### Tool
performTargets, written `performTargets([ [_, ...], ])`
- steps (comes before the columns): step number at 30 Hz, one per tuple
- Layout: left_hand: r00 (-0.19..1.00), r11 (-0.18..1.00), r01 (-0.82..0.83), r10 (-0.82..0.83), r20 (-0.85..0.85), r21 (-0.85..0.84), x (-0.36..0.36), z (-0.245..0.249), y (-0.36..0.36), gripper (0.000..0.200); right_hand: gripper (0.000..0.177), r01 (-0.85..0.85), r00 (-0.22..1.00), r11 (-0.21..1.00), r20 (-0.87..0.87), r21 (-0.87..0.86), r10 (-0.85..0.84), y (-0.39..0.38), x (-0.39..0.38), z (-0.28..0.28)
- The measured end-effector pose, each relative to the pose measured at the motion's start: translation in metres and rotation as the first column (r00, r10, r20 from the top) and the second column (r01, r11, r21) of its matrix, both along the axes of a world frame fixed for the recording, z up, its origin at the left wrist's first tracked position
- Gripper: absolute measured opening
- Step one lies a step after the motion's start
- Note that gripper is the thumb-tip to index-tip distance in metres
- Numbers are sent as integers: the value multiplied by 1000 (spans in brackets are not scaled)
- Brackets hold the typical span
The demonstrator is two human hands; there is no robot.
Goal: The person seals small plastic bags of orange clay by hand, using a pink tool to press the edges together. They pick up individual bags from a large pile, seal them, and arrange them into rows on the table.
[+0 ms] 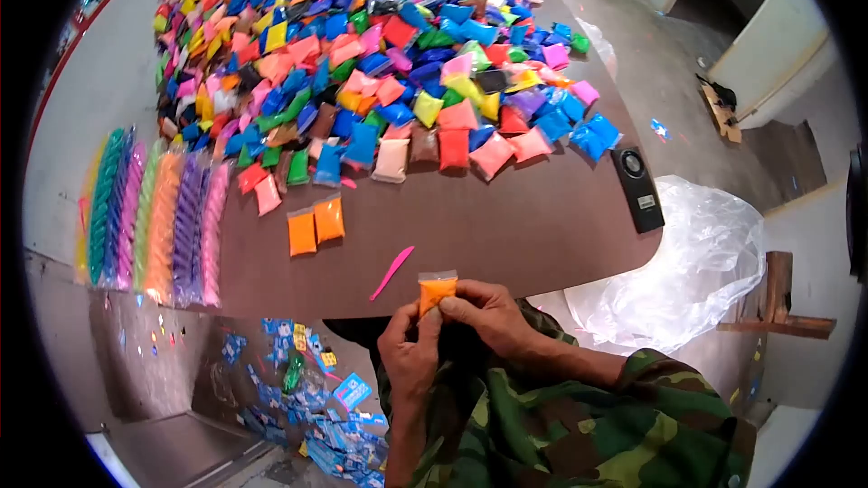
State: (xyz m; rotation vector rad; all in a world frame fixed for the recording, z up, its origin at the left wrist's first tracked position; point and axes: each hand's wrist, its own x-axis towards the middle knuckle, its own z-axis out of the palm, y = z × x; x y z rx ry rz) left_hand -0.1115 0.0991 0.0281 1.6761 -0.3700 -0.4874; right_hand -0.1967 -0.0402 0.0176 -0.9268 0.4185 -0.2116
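Just over the table's near edge, an orange packet [438, 288] in clear plastic is held upright between my two hands. The fingers of my left hand [409, 343] pinch its lower left side. On its lower right, my right hand [488, 316] pinches with thumb and fingertips. A pink plastic knife-shaped tool [392, 273] lies flat on the table a little beyond my hands. Two more orange packets [316, 224] rest side by side farther left.
A large heap of colourful packets [362, 63] covers the far part of the brown table [506, 235]. Long twisted colourful packs [163, 221] lie at the left edge. A black phone-like device [638, 190] sits at the right edge. Clear plastic sheeting [678, 271] and blue wrappers [339, 434] are on the floor.
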Motion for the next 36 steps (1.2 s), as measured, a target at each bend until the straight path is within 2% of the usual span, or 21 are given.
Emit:
performTargets([
  [3,994,1000,-3,3,111,1,-1,2,6,27,32,-8,1000,999,-26,-38,7,0,0,0],
  [4,998,999,-13,15,63,-31,0,2,10,30,32,-18,998,998,-55,-62,15,-3,-1,1],
  [7,997,992,-77,77,-4,-105,4,-1,12,29,31,-101,995,983,-28,-156,97,-1,2,2],
  [8,998,991,-66,68,15,-120,5,-2,12,22,32,-167,986,952,-43,-255,161,0,3,6],
  [12,995,994,-67,73,65,-85,9,-15,26,15,33,-256,964,917,-148,-305,220,5,8,14],
  [15,990,995,-73,81,112,-73,8,-17,30,15,31,-272,961,912,-143,-307,238,12,9,4],
  [17,981,997,-62,68,181,-40,9,-18,33,15,31,-186,982,967,-55,-174,179,17,11,4],
  [18,991,997,-51,57,123,-54,10,-19,35,16,31,-142,990,984,-15,-103,141,18,11,4],
  [23,985,982,-33,0,-170,-187,5,-11,37,19,30,-145,989,967,-25,-211,143,10,9,-13],
  [26,992,984,-67,48,-116,-166,0,-12,33,21,30,-132,991,963,-37,-234,127,12,9,-11],
  [32,999,996,-27,30,34,-86,6,-14,44,20,33,-160,986,955,-95,-248,140,19,13,-4],
  [36,999,997,22,-24,-30,-78,8,-15,52,23,33,-191,979,951,-119,-242,166,21,10,-10],
])
